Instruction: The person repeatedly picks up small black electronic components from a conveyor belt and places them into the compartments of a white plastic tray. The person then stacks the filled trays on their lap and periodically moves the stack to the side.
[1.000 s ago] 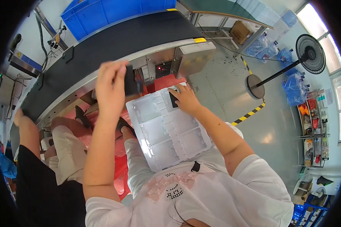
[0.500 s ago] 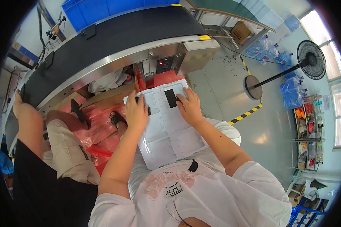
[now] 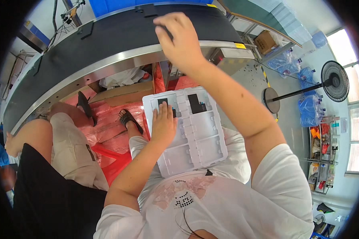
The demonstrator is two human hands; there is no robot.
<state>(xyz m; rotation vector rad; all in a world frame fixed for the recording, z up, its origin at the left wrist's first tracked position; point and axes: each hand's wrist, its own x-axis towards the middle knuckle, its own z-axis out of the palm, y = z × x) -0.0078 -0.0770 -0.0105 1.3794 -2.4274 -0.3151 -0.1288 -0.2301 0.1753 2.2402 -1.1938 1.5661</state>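
A white plastic tray (image 3: 205, 143) with moulded compartments rests on my lap. My left hand (image 3: 163, 124) lies on its far left compartment, fingers stretched over a flat black rectangular part (image 3: 162, 102) that they partly cover. In the far right compartment sits a second black part (image 3: 195, 104) with a smaller notched end. My right hand (image 3: 181, 44) is raised above the black conveyor belt (image 3: 121, 38), thumb and fingers apart, with nothing visible in it. Just beyond its fingertips, a thin black piece (image 3: 147, 12) lies on the belt.
Another black piece (image 3: 87, 31) lies farther left on the belt. A person in a black top (image 3: 48, 187) sits close on my left. Red wrapping (image 3: 107, 123) covers the floor under the belt, beside a cardboard box (image 3: 125, 93). A standing fan (image 3: 334, 81) is at the right.
My right hand has left the tray's far right part and risen forward over the belt. My left hand stays on the tray, its fingers now flatter. The view has shifted slightly.
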